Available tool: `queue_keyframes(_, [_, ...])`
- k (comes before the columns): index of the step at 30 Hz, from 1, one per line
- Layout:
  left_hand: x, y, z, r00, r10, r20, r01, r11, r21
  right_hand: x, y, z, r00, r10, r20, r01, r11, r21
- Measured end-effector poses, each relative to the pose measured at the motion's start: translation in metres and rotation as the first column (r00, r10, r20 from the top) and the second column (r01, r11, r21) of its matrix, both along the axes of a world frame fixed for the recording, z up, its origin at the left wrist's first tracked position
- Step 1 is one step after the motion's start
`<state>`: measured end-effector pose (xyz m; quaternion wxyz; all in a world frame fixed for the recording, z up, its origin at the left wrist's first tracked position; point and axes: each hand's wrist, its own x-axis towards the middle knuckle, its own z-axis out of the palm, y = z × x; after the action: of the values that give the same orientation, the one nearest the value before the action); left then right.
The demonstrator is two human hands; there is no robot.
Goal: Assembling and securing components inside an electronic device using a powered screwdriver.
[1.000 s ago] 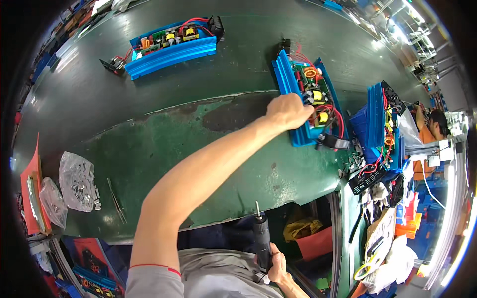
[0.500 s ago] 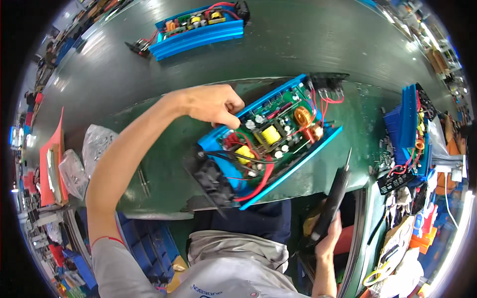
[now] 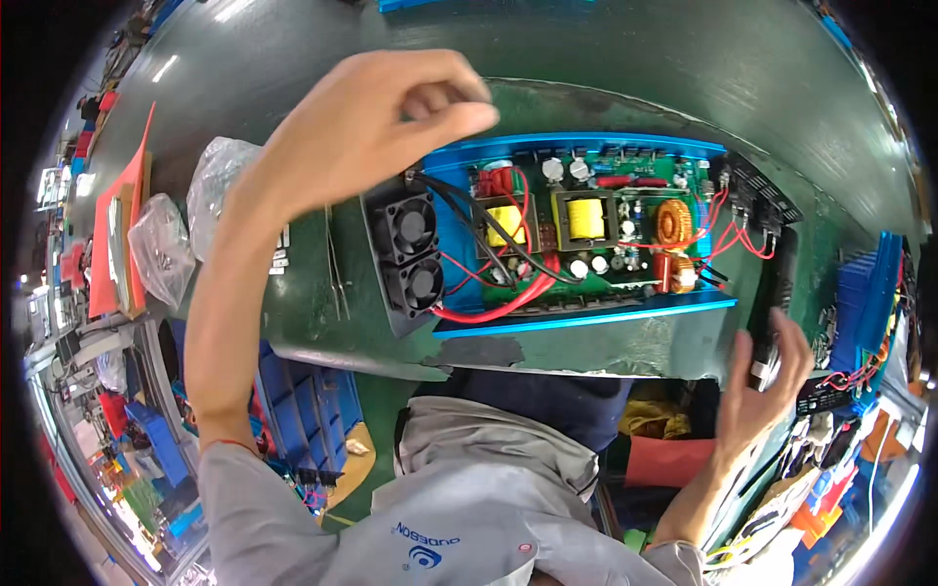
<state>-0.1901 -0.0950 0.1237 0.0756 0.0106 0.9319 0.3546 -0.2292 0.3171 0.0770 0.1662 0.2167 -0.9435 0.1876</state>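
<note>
A blue metal case (image 3: 586,317) lies open on the green bench, holding a circuit board (image 3: 640,210) with yellow transformers, copper coils and red and black wires. A black end panel with two fans (image 3: 408,256) stands at its left end. Above the case's far left corner hovers my left hand (image 3: 391,107), fingers curled and thumb close to the index finger; whatever is in it is hidden. My right hand (image 3: 762,396) is at the bench's right edge, thumb and fingers apart around the lower end of a black electric screwdriver (image 3: 772,293), which lies beside the case's black end plate (image 3: 757,186).
Clear plastic bags (image 3: 161,249) and a red folder (image 3: 119,225) lie on the left. Tweezers (image 3: 336,269) rest left of the fans. Another blue case (image 3: 879,293) stands at the far right. Blue bins (image 3: 308,391) sit below the bench's left side.
My left hand has lifted off the case's far edge. The case has turned to lie nearly straight across. My right hand brought the screwdriver to the bench's right side and its fingers have spread.
</note>
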Motion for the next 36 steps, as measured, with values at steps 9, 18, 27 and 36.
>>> queue_keyframes(9, [0.158,0.035,-0.033,0.74,0.6,-0.303,-0.619,0.784,0.042,-0.005,-0.078,-0.007,0.748,0.663,0.025,-0.664,0.746,0.055])
queue_keyframes(18, [0.125,0.079,-0.053,0.644,0.519,-0.562,-0.616,0.788,0.022,-0.001,-0.086,-0.005,0.739,0.669,0.08,-0.672,0.74,0.013])
queue_keyframes(27, [0.105,0.073,-0.076,0.536,0.449,-0.715,-0.635,0.772,0.009,0.021,-0.123,-0.019,0.629,0.777,-0.012,-0.777,0.629,-0.009])
queue_keyframes(36, [0.13,0.061,-0.07,0.634,0.566,-0.527,-0.558,0.807,0.195,0.004,-0.121,-0.035,0.469,0.862,-0.193,-0.865,0.492,0.097])
